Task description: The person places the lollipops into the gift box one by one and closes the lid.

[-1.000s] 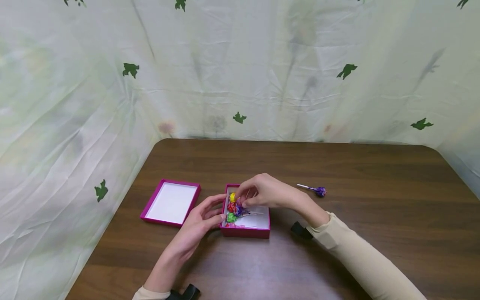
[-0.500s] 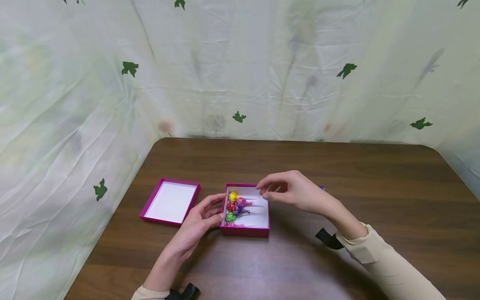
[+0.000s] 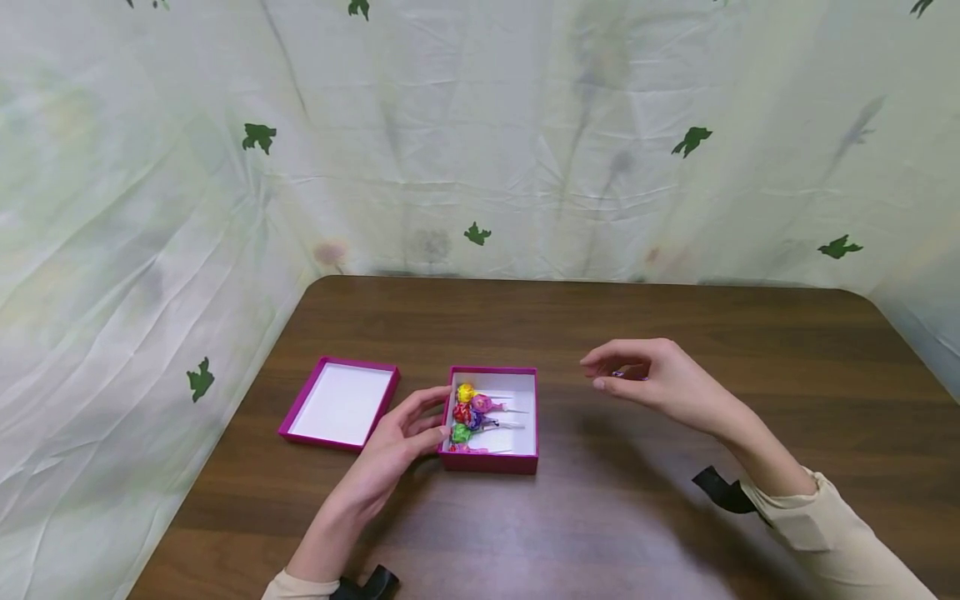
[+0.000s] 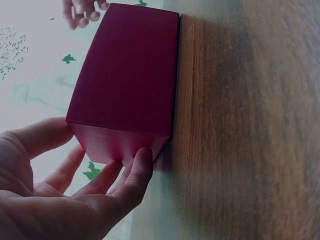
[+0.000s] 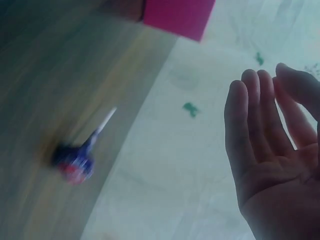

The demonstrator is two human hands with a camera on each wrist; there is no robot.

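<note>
My left hand [image 3: 397, 446] rests its fingertips and thumb against the left side of a magenta box [image 3: 491, 463], as the left wrist view also shows. Inside lie several wrapped lollipops, among them a yellow one [image 3: 466, 392], a pink one [image 3: 483, 404], a red one [image 3: 462, 413] and a green one [image 3: 461, 433]. To the right of the box, my right hand [image 3: 671, 387] hovers with nothing held and its fingers apart from the thumb. A purple lollipop [image 5: 75, 165] lies on the table close by it, mostly hidden by that hand in the head view.
The box's magenta lid [image 3: 341, 404] lies left of the box, its white inside facing up. Brown wood makes up the tabletop [image 3: 510, 533]. A pale curtain [image 3: 525, 150] with green leaf shapes hangs behind the table.
My right hand has left the pink lollipop lying in the box and moved right, over to the purple lollipop on the table. The left hand has stayed at the box.
</note>
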